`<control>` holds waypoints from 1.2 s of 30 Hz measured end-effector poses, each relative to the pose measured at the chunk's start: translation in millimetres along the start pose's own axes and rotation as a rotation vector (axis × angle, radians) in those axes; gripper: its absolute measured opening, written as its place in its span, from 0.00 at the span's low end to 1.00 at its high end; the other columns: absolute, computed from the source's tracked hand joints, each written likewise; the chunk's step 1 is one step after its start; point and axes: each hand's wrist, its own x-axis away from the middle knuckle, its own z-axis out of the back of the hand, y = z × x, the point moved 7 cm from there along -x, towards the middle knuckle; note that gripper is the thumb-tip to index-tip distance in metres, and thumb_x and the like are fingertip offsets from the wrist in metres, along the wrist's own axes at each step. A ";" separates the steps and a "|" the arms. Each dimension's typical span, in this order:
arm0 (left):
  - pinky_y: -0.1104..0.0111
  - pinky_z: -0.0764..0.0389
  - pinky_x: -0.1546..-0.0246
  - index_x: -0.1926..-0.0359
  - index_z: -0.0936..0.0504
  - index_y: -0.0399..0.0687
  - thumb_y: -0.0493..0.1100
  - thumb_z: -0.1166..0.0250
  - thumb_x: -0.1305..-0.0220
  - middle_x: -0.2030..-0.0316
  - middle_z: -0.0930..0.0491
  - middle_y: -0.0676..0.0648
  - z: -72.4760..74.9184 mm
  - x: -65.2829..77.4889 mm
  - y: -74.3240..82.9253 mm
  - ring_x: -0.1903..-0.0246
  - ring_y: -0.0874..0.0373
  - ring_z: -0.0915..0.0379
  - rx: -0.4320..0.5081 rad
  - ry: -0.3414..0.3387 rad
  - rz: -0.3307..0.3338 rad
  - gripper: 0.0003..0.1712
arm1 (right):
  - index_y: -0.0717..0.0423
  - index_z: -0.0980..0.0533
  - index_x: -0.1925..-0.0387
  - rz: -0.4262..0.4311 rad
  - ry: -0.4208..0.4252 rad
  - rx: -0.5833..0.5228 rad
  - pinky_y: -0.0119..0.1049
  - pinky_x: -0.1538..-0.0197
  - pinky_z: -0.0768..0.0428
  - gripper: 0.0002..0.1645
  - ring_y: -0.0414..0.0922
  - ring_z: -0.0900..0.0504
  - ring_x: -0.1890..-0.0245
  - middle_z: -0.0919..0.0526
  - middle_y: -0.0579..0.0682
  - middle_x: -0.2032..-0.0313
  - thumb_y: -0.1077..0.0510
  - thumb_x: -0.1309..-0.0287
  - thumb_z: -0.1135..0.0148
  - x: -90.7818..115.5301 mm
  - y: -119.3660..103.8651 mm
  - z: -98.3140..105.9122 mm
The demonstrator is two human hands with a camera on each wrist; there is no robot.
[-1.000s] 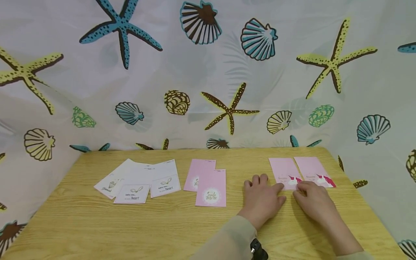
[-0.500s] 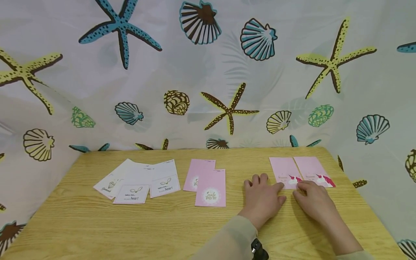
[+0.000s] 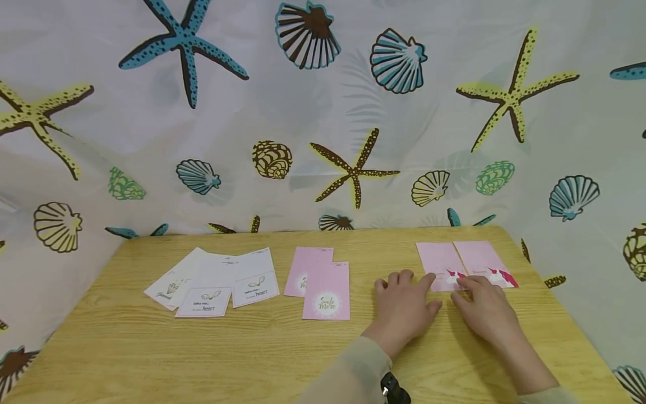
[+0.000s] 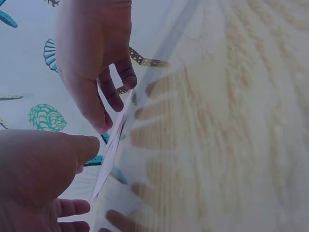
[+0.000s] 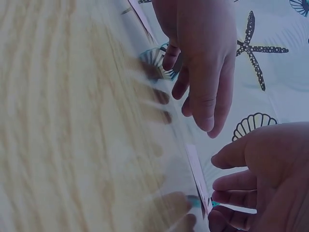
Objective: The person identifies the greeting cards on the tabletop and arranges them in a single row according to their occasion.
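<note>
Two pink cards with a unicorn print lie side by side at the right back of the table: a left unicorn card [image 3: 438, 258] and a right unicorn card [image 3: 483, 257]. My left hand [image 3: 402, 308] is spread low over the wood, its index fingertip at the left card's lower left edge. Fingers of my right hand [image 3: 487, 311] reach over the lower edges of both cards, hiding part of them. In the left wrist view, the right hand [image 4: 94, 43] hangs with loosely bent fingers. The right wrist view shows the left hand [image 5: 205, 63] with its fingers pointing down.
Two overlapping pink "Smile More" cards [image 3: 326, 280] lie left of my left hand. Farther left is a fanned group of white cards [image 3: 212, 269]. A shell-and-starfish cloth [image 3: 287, 101] hangs behind and beside the wooden table [image 3: 202, 359].
The head view has shifted slightly. My left index fingertip and right fingers have moved a little farther up over the left unicorn card's lower part. The cards stay in place.
</note>
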 end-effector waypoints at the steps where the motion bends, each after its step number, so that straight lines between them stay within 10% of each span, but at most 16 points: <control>1: 0.45 0.33 0.33 0.19 0.29 0.80 0.70 0.40 0.20 0.26 0.26 0.52 1.8 1.4 -2.0 0.28 0.49 0.32 0.014 0.011 -0.004 0.32 | 0.71 0.23 0.30 0.000 0.002 -0.003 0.72 0.30 0.31 0.31 0.76 0.30 0.30 0.28 0.74 0.28 0.52 0.20 0.41 0.4 -1.5 0.2; 17: 0.44 0.33 0.33 0.20 0.24 0.55 0.67 0.38 0.19 0.27 0.25 0.47 38.0 27.4 -48.0 0.28 0.45 0.32 0.151 0.116 0.043 0.37 | 0.68 0.34 0.20 0.006 -0.069 -0.212 0.67 0.33 0.25 0.39 0.65 0.21 0.36 0.32 0.70 0.26 0.48 0.19 0.40 7.9 -38.4 -2.7; 36: 0.40 0.29 0.37 0.23 0.22 0.44 0.59 0.31 0.22 0.33 0.22 0.39 62.0 68.8 -142.2 0.34 0.36 0.30 0.280 0.239 0.147 0.36 | 0.67 0.36 0.18 0.074 -0.156 -0.406 0.56 0.38 0.19 0.43 0.57 0.21 0.36 0.28 0.65 0.26 0.43 0.18 0.37 10.3 -107.2 -25.6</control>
